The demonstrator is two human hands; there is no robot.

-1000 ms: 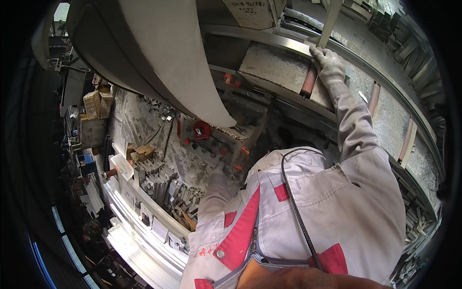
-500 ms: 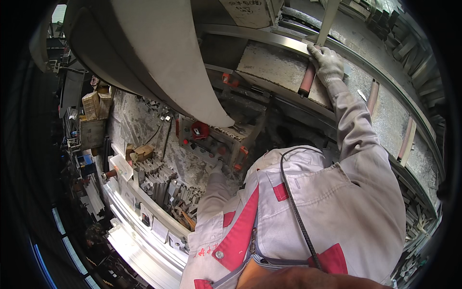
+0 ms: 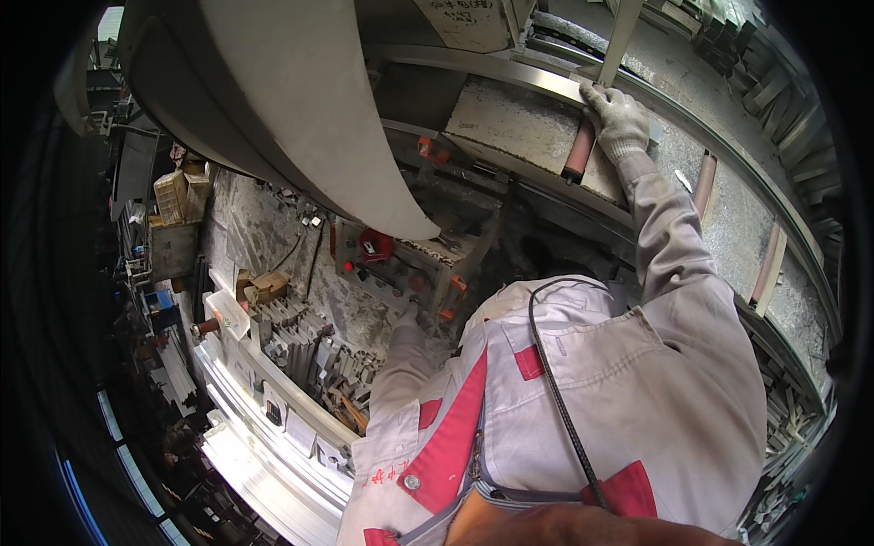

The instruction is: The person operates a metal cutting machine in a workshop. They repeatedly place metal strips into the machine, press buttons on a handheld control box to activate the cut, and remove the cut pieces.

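My right hand (image 3: 618, 116), in a pale work glove, reaches far out over the machine bed. Its fingers are bent over the near edge of a long, shiny metal profile (image 3: 533, 76) that runs along the bed. Beside the wrist is a reddish roller (image 3: 580, 148) set into the bed. My left hand (image 3: 409, 315) is low at the control panel (image 3: 371, 284), close to its buttons; its fingers are small and dim, so their pose is unclear. A red round part (image 3: 375, 246) and a small red button (image 3: 348, 267) sit on that panel.
A large curved grey cover (image 3: 291, 100) hangs over the machine at the left. More rollers (image 3: 706, 185) cross the bed on the right. Metal offcuts (image 3: 314, 346) lie heaped on the left, near long white profiles (image 3: 259, 473). Cardboard boxes (image 3: 173, 198) stand beyond.
The view has shifted very slightly. My right hand stays on the metal profile, and my left hand stays at the control panel.
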